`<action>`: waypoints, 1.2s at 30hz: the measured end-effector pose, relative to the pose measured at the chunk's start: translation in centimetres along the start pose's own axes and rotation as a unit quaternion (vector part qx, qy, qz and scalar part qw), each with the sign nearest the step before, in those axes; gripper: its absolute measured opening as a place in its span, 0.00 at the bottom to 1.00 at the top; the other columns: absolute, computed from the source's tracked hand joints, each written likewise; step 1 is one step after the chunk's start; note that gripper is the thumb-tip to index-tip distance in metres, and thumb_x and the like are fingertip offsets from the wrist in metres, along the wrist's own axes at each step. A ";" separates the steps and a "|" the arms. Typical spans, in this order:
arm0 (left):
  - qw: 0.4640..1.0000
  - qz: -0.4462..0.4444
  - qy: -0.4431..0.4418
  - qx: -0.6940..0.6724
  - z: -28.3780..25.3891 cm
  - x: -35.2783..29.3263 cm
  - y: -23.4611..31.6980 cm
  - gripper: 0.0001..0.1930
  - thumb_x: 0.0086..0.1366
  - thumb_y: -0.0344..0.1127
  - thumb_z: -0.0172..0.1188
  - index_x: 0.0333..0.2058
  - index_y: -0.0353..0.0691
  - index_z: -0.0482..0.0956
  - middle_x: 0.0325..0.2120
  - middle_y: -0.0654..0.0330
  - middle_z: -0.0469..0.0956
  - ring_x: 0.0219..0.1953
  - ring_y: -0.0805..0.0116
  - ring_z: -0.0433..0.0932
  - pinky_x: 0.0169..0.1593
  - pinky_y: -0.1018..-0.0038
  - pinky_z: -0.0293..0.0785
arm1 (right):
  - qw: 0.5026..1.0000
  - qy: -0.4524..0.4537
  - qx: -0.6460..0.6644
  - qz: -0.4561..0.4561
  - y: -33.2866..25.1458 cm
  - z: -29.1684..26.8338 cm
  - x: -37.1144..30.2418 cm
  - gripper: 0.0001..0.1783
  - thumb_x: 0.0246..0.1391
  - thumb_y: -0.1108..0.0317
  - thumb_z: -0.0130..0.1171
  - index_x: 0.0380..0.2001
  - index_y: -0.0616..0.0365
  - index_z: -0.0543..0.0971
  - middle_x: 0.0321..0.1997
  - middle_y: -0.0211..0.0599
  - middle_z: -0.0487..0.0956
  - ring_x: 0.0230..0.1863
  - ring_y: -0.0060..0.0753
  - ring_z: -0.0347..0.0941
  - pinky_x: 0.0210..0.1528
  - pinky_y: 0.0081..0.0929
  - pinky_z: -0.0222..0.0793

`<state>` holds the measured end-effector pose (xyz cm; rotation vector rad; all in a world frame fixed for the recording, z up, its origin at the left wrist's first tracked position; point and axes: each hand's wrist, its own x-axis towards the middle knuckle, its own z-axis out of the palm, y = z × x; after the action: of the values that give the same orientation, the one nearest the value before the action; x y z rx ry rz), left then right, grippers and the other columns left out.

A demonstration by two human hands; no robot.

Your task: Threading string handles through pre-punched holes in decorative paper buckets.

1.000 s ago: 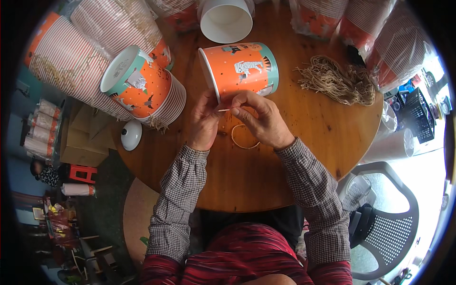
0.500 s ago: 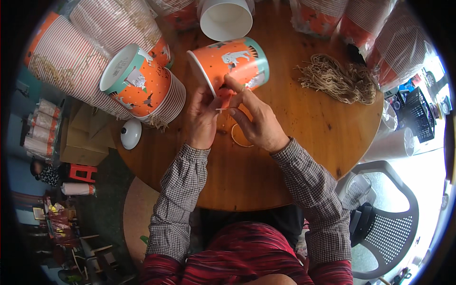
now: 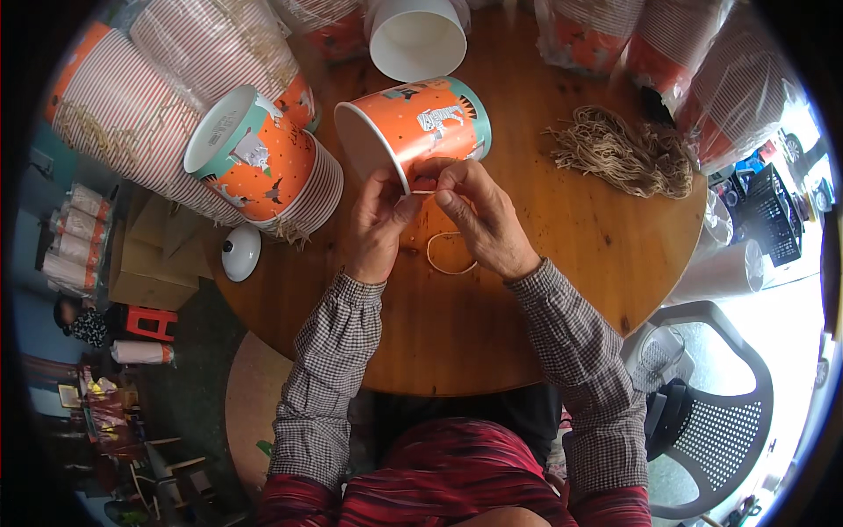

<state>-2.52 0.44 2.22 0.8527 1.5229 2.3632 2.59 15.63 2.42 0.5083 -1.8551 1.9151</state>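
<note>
An orange paper bucket (image 3: 413, 119) with a teal base band and printed figures lies tilted on the round wooden table, its white-rimmed mouth facing left and toward me. At the near part of that rim, my left hand (image 3: 379, 224) has its fingers closed on the edge. Close beside it, my right hand (image 3: 483, 220) pinches a tan cord (image 3: 450, 270) against the bucket's side. A short stretch of cord spans the gap between both hands, and the rest curves in a loop below my right fingers. Some fingertips are hidden behind the bucket wall.
Nested orange buckets (image 3: 263, 158) stand at the left, with cords draped over them. A bundle of tan cords (image 3: 623, 154) lies at the right. One white-lined bucket (image 3: 417, 44) sits at the back, among plastic-wrapped stacks. A white lid (image 3: 241, 252) rests by the left table edge.
The bucket has turned a little, showing more of its mouth, and its rim has shifted left. My right fingers have come down and closed on the cord near the rim.
</note>
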 end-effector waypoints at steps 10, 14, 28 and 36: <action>1.000 0.014 0.003 0.025 -0.3 0.1 -0.5 0.19 0.65 0.30 0.57 0.54 0.37 0.66 0.52 0.58 0.70 0.56 0.68 0.68 0.59 0.70 0.63 | 0.999 -0.016 -0.024 0.023 1.4 -0.2 -0.4 0.06 0.61 0.68 0.53 0.37 0.59 0.69 0.41 0.39 0.74 0.46 0.38 0.73 0.52 0.33 0.67; 0.999 0.018 0.021 0.026 -0.5 0.3 -0.7 0.19 0.65 0.31 0.57 0.54 0.37 0.66 0.52 0.58 0.70 0.54 0.68 0.70 0.58 0.70 0.64 | 0.999 -0.010 0.021 0.027 1.0 0.3 -0.3 0.07 0.62 0.68 0.51 0.37 0.60 0.68 0.47 0.42 0.74 0.52 0.37 0.71 0.55 0.33 0.66; 0.960 0.043 0.057 0.269 -0.7 -0.4 -2.5 0.19 0.59 0.30 0.63 0.47 0.34 0.67 0.36 0.59 0.76 0.38 0.69 0.77 0.42 0.73 0.74 | 0.992 0.039 0.091 0.073 1.3 1.0 -0.6 0.05 0.61 0.73 0.51 0.36 0.64 0.68 0.56 0.43 0.71 0.52 0.28 0.70 0.54 0.28 0.69; 0.911 0.133 0.148 0.360 0.5 -0.8 -2.0 0.11 0.59 0.30 0.64 0.37 0.35 0.72 0.28 0.57 0.78 0.28 0.70 0.79 0.32 0.75 0.74 | 0.991 0.123 0.034 0.051 1.1 2.1 -1.1 0.05 0.56 0.76 0.55 0.34 0.66 0.70 0.52 0.43 0.73 0.48 0.29 0.74 0.51 0.26 0.72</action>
<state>-1.90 1.36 0.32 0.9005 2.6468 2.1589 2.87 13.43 0.94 0.1912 -1.6910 2.0113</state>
